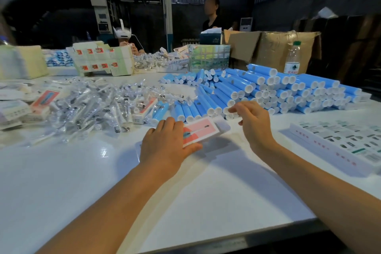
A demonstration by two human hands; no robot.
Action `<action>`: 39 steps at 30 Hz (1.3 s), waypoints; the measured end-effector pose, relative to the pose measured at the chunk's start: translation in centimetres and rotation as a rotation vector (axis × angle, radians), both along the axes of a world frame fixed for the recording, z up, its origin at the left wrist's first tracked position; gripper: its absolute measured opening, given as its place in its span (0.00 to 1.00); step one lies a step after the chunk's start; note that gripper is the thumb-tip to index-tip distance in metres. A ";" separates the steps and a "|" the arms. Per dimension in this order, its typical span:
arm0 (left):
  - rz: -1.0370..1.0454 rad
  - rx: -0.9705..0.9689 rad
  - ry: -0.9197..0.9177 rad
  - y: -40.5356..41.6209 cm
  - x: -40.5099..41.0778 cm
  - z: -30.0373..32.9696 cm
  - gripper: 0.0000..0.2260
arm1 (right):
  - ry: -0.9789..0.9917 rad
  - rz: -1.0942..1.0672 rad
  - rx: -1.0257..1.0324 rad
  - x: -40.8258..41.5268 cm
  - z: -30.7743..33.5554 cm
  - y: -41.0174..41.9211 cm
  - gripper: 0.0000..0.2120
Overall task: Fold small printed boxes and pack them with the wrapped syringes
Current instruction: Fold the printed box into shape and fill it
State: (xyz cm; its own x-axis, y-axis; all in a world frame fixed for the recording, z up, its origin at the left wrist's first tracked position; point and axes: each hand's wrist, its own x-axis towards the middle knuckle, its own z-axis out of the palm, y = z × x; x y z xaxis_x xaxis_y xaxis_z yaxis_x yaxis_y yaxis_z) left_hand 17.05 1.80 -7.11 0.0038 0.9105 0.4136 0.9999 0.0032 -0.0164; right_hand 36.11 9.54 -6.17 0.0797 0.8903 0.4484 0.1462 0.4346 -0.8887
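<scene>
1. Head view: the white worktop [185, 187] carries many things. At its middle lies a small printed box [201, 131], white with a pink panel; its right end flap stands open, and what is inside I cannot tell.
2. The left hand [168, 146] grips this box, fingers curled over its left part and the thumb along its near edge; the forearm comes from the near left corner.
3. The right hand [252, 121] hangs above the worktop just right of the box, apart from it. Its fingers are loosely bent and hold nothing, with the tips near the blue tubes [268, 90].
4. These blue tubes with white ends are stacked toward the far right edge.
5. The wrapped syringes [92, 107] lie in a loose heap at the left of the middle, with more printed boxes [40, 105] among them.
6. At the right edge lies a long white tray [321, 148] of printed leaflets.
7. At the far edge stand a printed carton [103, 61], a brown cardboard box [284, 48] and a water bottle [292, 59].
</scene>
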 end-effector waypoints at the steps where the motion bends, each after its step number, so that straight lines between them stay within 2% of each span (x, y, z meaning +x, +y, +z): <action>1: -0.005 -0.031 0.020 0.0 0.0 0.0 0.31 | -0.016 -0.013 0.007 -0.3 0.5 0.1 0.13; 5: -0.020 -0.097 0.053 0.2 0.3 -0.1 0.27 | -0.263 0.045 0.115 -3.5 3.1 0.1 0.13; 9: -0.015 -0.122 0.084 0.2 0.6 -0.2 0.29 | -0.589 0.223 0.135 -10.3 4.5 0.7 0.13; 13: -0.076 -0.085 0.035 -0.1 0.3 -0.4 0.28 | -0.889 0.255 0.121 -16.2 4.4 3.2 0.08; 18: -0.119 -0.065 -0.039 0.2 0.0 -0.6 0.25 | -1.302 0.348 0.184 -19.7 2.8 6.7 0.18; 24: -0.118 -0.070 -0.050 1.0 -0.3 -0.9 0.26 | -1.381 0.348 0.275 -20.8 1.8 7.8 0.16; 27: -0.124 -0.093 -0.060 1.1 -0.1 -0.8 0.26 | -1.459 0.287 0.410 -20.0 1.7 7.6 0.07; 30: -0.107 -0.133 -0.019 1.2 -0.1 -0.5 0.26 | -1.343 0.214 0.486 -18.5 2.5 6.7 0.11; 34: -0.088 -0.148 0.056 1.1 -0.5 -0.4 0.27 | -0.945 0.144 0.490 -14.1 4.7 4.9 0.11; 37: -0.095 -0.110 0.043 1.0 -1.0 -0.4 0.25 | -0.599 0.033 0.402 -8.6 5.8 4.0 0.05; 39: -0.098 -0.088 0.020 1.0 -1.2 -0.4 0.26 | -0.307 0.015 0.290 -4.5 5.6 3.2 0.13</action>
State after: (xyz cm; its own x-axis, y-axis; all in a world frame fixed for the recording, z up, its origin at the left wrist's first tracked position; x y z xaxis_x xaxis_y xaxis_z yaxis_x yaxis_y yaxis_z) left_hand 15.89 2.77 -7.48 0.1026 0.9380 0.3312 0.9947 -0.0973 -0.0326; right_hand 31.60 12.73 -0.54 -0.1088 0.7237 0.6814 0.3767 0.6644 -0.6455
